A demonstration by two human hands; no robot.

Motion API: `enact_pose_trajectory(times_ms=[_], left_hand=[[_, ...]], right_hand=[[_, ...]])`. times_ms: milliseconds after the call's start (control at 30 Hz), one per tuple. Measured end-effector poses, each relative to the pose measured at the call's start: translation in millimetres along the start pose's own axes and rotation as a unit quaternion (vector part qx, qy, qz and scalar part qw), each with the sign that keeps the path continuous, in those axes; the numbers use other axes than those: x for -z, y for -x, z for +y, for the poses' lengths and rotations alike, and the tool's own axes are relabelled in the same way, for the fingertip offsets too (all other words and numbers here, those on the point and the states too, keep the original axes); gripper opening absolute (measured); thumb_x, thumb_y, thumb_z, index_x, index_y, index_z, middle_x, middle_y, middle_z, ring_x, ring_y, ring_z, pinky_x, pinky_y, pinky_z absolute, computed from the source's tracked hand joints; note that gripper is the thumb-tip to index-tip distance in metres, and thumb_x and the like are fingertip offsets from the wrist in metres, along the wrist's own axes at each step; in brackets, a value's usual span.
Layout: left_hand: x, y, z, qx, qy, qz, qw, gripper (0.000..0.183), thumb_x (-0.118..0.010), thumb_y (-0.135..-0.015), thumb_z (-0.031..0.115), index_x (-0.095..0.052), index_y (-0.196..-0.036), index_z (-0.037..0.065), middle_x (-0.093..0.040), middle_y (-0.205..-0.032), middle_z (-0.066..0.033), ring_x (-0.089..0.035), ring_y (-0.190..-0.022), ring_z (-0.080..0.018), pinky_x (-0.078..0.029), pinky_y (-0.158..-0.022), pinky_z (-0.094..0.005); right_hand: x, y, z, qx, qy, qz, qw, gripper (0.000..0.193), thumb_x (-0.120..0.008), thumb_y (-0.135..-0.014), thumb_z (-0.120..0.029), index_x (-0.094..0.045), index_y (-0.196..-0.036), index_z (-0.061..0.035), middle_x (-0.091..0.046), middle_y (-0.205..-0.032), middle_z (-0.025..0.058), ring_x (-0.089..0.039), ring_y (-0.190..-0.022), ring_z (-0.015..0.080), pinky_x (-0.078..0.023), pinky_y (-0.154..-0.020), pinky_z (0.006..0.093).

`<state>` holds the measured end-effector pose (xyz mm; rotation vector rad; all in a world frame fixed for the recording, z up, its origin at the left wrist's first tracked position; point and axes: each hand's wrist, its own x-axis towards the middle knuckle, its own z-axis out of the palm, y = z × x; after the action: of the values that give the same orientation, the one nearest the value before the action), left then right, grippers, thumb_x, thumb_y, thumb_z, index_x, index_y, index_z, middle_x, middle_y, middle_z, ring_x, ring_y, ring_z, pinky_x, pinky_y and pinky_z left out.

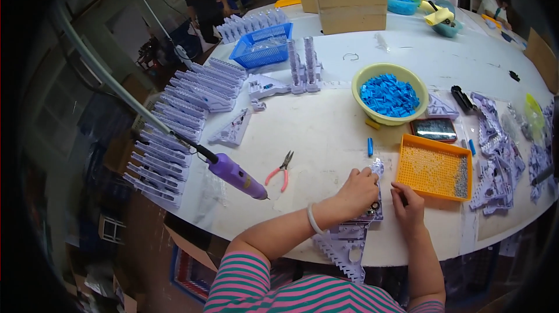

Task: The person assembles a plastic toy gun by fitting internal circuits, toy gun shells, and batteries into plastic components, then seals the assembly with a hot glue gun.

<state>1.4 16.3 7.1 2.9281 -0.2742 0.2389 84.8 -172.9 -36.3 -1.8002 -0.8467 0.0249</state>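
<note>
My left hand (358, 194), with a white band at its wrist, is closed over a lavender plastic part (378, 169) on the table near me. Small dark and metallic pieces (373, 208) show on that part beside my fingers. Just to its right, my right hand (409, 205) is held with curled fingers, thumb and forefinger close together; whatever they pinch is too small or hidden to make out. Another lavender part (349, 249) with a toothed edge lies below my left forearm, at the table's front edge. Beyond my right hand sits an orange tray (406, 169) of small grey metal pieces.
Pink-handled pliers (280, 173) and a hanging purple electric screwdriver (236, 175) are to the left. Ahead is a yellow bowl (357, 89) of blue pieces. Rows of lavender parts (169, 144) line the left edge; more (495, 167) pile at right. A cardboard box (352, 7) stands far back.
</note>
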Motion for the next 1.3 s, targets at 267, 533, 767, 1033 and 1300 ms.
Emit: enact_pose_trajectory(times_ms=[267, 533, 767, 1033, 1300], left_hand=[[42, -60, -102, 0.240, 0.171, 0.272, 0.916, 0.089, -0.090, -0.071, 0.048, -0.056, -0.135, -0.004, -0.059, -0.132, -0.0262, -0.055, -0.124, -0.0399, -0.046, -0.105, -0.0477], [29, -107, -261, 0.480, 0.062, 0.386, 0.785, 0.103, -0.091, -0.069, 0.048, -0.041, -0.144, -0.001, -0.035, -0.153, -0.0325, -0.028, -0.148, -0.0441, -0.025, -0.123, -0.0486], [20, -120, -300, 0.513, 0.057, 0.325, 0.792, 0.084, -0.087, -0.071, 0.051, -0.058, -0.143, 0.017, -0.029, -0.159, -0.0323, -0.028, -0.149, -0.0437, -0.030, -0.121, -0.0489], [22, -128, -335, 0.510, 0.019, 0.274, 0.815, 0.053, -0.076, -0.079, 0.042, -0.076, -0.120, 0.008, -0.047, -0.148, -0.0303, -0.044, -0.138, -0.0423, -0.035, -0.117, -0.0475], [9, -114, -308, 0.446, -0.019, 0.345, 0.825, 0.042, -0.072, -0.082, 0.034, -0.078, -0.111, 0.005, -0.055, -0.137, -0.0225, -0.058, -0.121, -0.0374, -0.047, -0.105, -0.0420]], right_hand=[[-1, 1, 0, 0.017, 0.018, 0.004, 1.000, 0.019, -0.071, -0.093, 0.000, -0.071, -0.113, -0.0010, -0.069, -0.078, 0.0072, -0.063, -0.067, 0.0107, -0.051, -0.063, 0.0254], [8, 6, -3, 0.087, 0.062, 0.060, 0.992, 0.021, -0.071, -0.087, 0.004, -0.073, -0.107, -0.0022, -0.073, -0.084, 0.0161, -0.073, -0.068, 0.0245, -0.057, -0.063, 0.0316], [4, 3, 3, 0.060, 0.057, 0.076, 0.994, 0.019, -0.072, -0.086, 0.004, -0.073, -0.104, -0.0021, -0.071, -0.077, 0.0142, -0.069, -0.060, 0.0224, -0.055, -0.057, 0.0310], [3, -6, -5, 0.055, 0.069, 0.062, 0.994, 0.018, -0.071, -0.087, 0.004, -0.073, -0.104, -0.0013, -0.071, -0.076, 0.0143, -0.070, -0.061, 0.0230, -0.054, -0.058, 0.0309], [3, 1, -3, 0.040, 0.073, 0.055, 0.995, 0.017, -0.071, -0.088, 0.003, -0.072, -0.104, -0.0010, -0.070, -0.075, 0.0144, -0.069, -0.061, 0.0223, -0.054, -0.058, 0.0309]])
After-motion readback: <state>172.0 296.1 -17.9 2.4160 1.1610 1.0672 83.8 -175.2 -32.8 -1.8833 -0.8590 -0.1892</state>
